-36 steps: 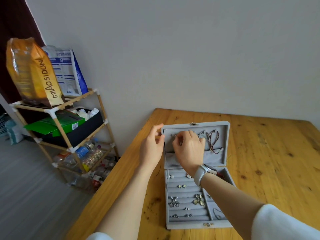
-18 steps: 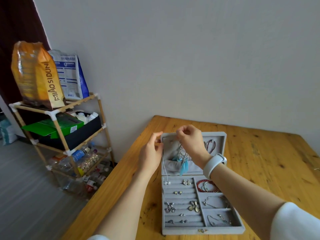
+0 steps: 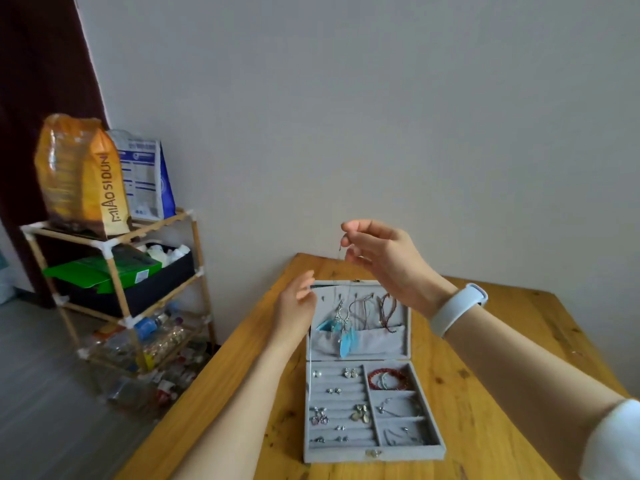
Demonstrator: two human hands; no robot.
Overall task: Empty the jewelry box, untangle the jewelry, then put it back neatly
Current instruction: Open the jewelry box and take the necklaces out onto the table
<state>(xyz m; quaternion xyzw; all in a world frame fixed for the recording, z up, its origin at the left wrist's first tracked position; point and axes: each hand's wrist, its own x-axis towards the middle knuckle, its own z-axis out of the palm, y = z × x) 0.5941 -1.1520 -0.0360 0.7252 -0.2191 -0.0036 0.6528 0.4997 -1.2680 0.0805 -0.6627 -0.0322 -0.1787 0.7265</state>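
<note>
Far to the left of the left hand (image 3: 297,301) stands a wooden rack (image 3: 117,271) with white plastic corner joints and three tiers showing. Two bags sit on top, one glossy orange bag (image 3: 78,174) and one white-and-blue bag (image 3: 147,174) behind it. A green carton (image 3: 100,271) lies in a black bin on the middle tier; the lowest tier holds bottles and small packets too jumbled to count.

The left hand touches the upper left corner of the raised lid (image 3: 360,320), its fingers loosely bent at the lid's edge; whether they pinch the thin white cord (image 3: 311,337) that hangs down the lid's left side cannot be told.

The grey velvet jewelry box (image 3: 372,410) lies open on the knotty pine bench (image 3: 485,393), below and between both hands. Left of the divider are ribbed ring rolls with small earrings and studs; right of it are three square compartments, the one nearest the lid holding a red beaded bracelet (image 3: 386,377).

The right hand (image 3: 384,261), raised above the lid, pinches a fine silver chain (image 3: 341,271) between thumb and fingertips. From it dangle pale blue feather pendants (image 3: 344,336) in front of the lid's pocket. Dark cords (image 3: 386,311) hang on the lid's hooks under that hand. A white wristband (image 3: 457,308) wraps the right wrist, and the white sleeve (image 3: 613,441) is cut off by the frame.
</note>
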